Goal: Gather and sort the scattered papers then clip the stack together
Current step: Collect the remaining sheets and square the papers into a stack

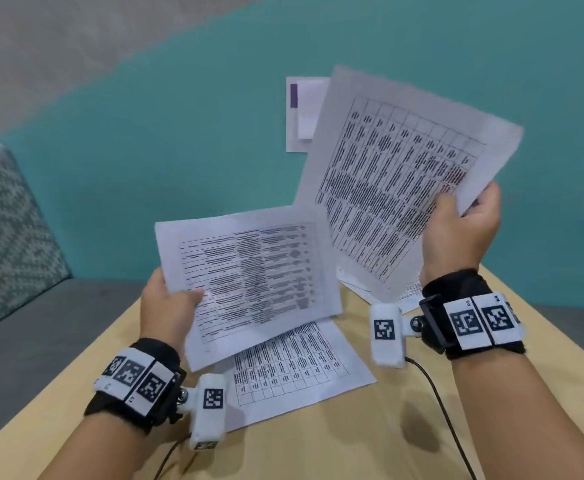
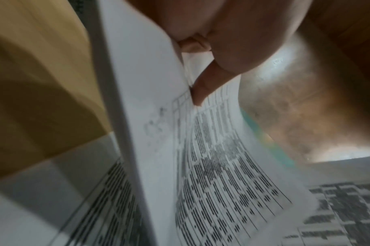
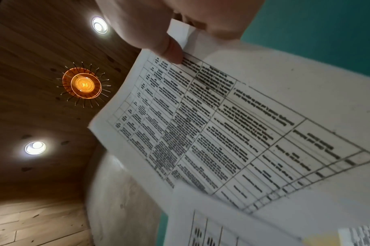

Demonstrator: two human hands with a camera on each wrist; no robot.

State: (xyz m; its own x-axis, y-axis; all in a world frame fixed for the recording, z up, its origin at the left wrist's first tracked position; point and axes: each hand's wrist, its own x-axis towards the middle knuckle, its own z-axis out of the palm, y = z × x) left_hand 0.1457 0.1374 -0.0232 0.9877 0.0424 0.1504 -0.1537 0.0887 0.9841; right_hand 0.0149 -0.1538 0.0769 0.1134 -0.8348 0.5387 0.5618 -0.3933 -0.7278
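- Teal wall is backing a tan desk (image 1: 318, 445); two printed sheets are lying on it.
- Left hand (image 1: 169, 303) is pinching one sheet (image 1: 249, 275) low, long axis crosswise.
- Right hand (image 1: 463, 226) is pinching another sheet (image 1: 404, 174), raised, tilted, up-right of the first; edges overlapping.
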